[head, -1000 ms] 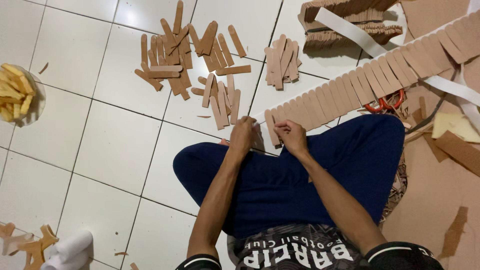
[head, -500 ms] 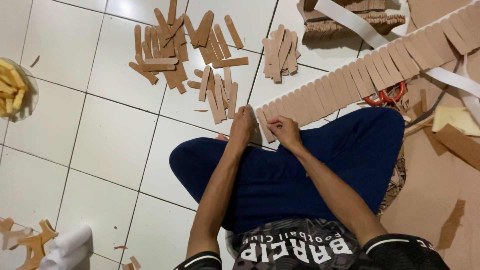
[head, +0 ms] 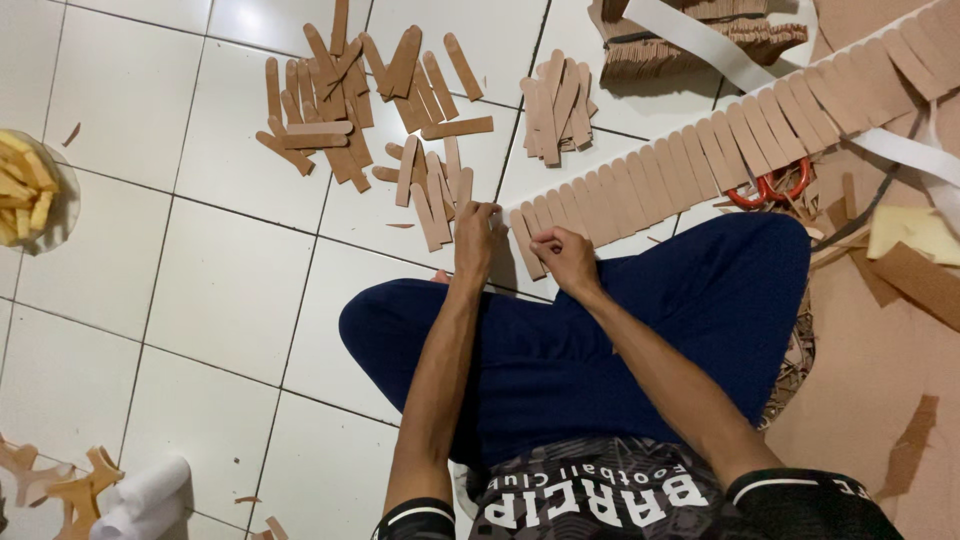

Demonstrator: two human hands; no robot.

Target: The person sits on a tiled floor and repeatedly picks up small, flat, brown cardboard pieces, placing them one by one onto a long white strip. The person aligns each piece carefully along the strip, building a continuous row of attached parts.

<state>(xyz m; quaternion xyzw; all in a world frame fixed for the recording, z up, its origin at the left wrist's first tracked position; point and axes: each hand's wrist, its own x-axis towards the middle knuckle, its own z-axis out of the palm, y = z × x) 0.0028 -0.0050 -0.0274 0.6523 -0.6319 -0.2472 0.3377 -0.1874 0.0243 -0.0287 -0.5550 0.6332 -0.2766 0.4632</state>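
Seated on the tiled floor (head: 200,290). My left hand (head: 476,236) rests curled, fingers down on the end of the row of tan strips (head: 700,160) stuck along white tape (head: 905,150). My right hand (head: 563,258) pinches the endmost strip (head: 527,245) there. Loose strips (head: 370,110) lie scattered just beyond; red scissors (head: 765,188) sit near my knee.

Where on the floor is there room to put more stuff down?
Bare white tiles lie between the bowl of yellow pieces and the blue-trousered knee. It is crowded up top, round the loose brown strips, and where both hands meet the strip row.
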